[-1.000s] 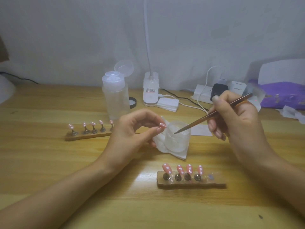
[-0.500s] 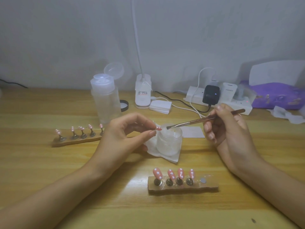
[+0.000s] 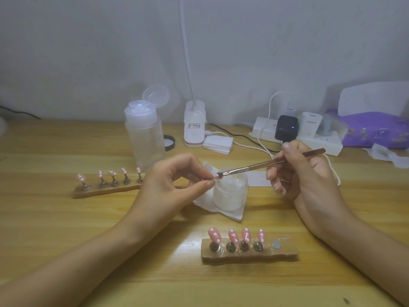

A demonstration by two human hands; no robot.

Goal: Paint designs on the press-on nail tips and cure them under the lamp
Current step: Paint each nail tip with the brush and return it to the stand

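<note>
1. Counting nail tips (image 3: 232, 235): ten in view, pink with white dots. Four stand on the near stand (image 3: 285, 254), five on the far stand (image 3: 93, 192) at left, and one is in hand.
2. Stands: two, wooden, well apart. The near stand has one bare round spot at its right end.
3. Brush (image 3: 254, 166): one, thin, with a brown handle.
4. Jar (image 3: 231, 193): one, frosted, open, on a folded tissue (image 3: 223, 214) at mid table (image 3: 66, 229).
5. Far row, one of each: a clear bottle (image 3: 145, 140) with its cap flipped up, a black lid (image 3: 170, 142), a white lamp (image 3: 194, 129) on a bent neck, a stack of white pads (image 3: 218, 144), a power strip (image 3: 318, 141) and a purple packet (image 3: 376, 131).
6. Left hand (image 3: 174, 187): raised just left of the jar, thumb and forefinger pinching the single nail tip (image 3: 215, 177), the other fingers curled beneath.
7. Right hand (image 3: 309, 180): raised right of the jar, gripping the brush like a pen, the handle slanting up to the right, the bristles resting on the held nail tip above the jar's rim.
8. Change: half a second ago the bristles hung over the jar, short of the nail tip; now they touch it. A second ago the brush pointed steeply down at the jar. Both stands and their tips are as they were.
</note>
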